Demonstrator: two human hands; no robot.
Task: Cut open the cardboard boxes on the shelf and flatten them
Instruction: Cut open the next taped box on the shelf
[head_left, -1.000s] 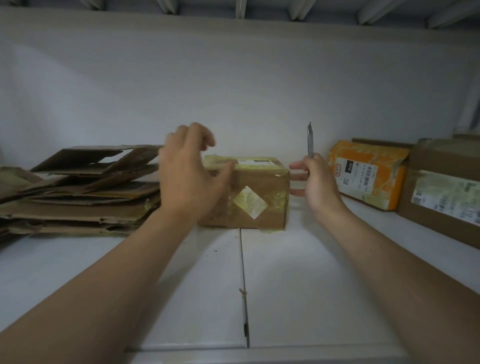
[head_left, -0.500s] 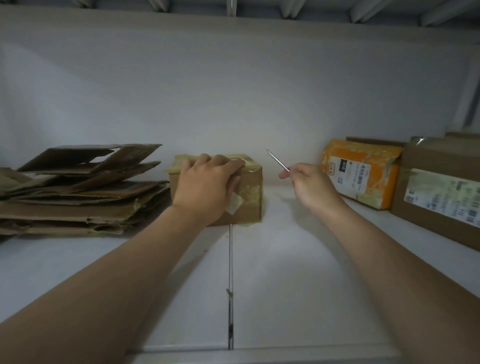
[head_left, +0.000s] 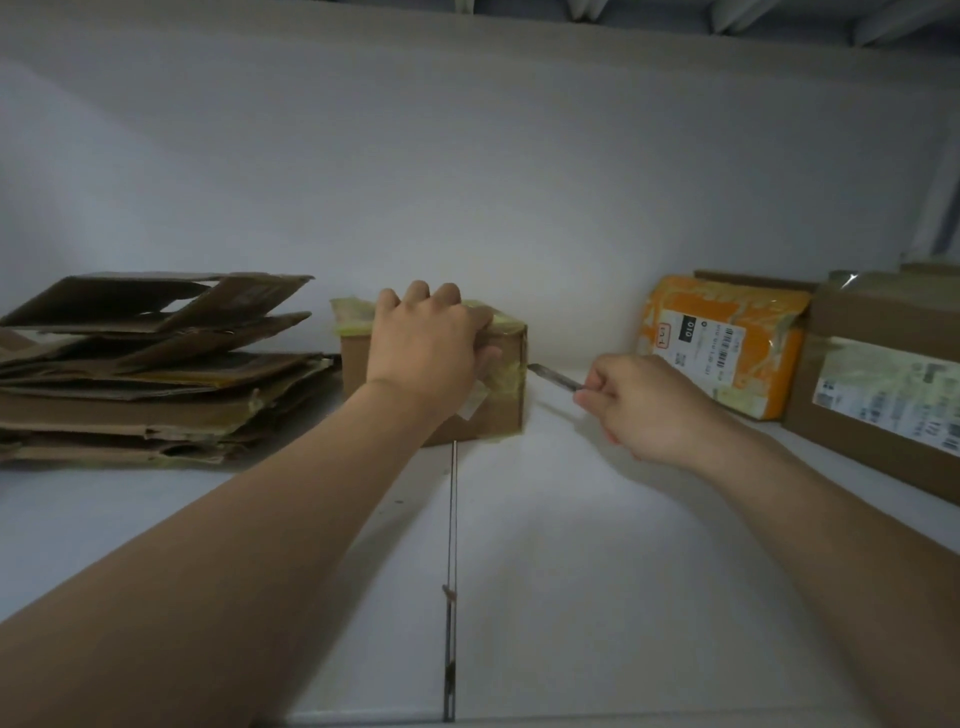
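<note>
- Nearest me, the white shelf (head_left: 597, 571) runs back from its front lip, with a dark seam down the middle.
- My right hand (head_left: 652, 410) is fisted round the handle of a slim knife (head_left: 553, 376), blade levelled leftward. The tip sits at the right edge of the small box (head_left: 501, 415); I cannot tell whether it has bitten in.
- My left hand (head_left: 426, 353) lies over the top of the small box and grips it, fingers curled past the far top edge and thumb down on the front face.
- The small box stands mid-shelf, astride the seam. It is just right of the flattened stack (head_left: 156, 374) and well apart from the orange parcel (head_left: 722, 343) and the big brown carton (head_left: 883, 400) on the right.
- It is plain brown corrugated card, banded with yellowed glossy tape along the top and right corner. A pale sticker partly shows beneath my wrist.
- I judge it light and fairly stiff, likely to skate on the smooth shelf when the blade pushes. The tape looks slick, so the best hold seems to be pressing down from the top, fingers clear of the cutting line.
</note>
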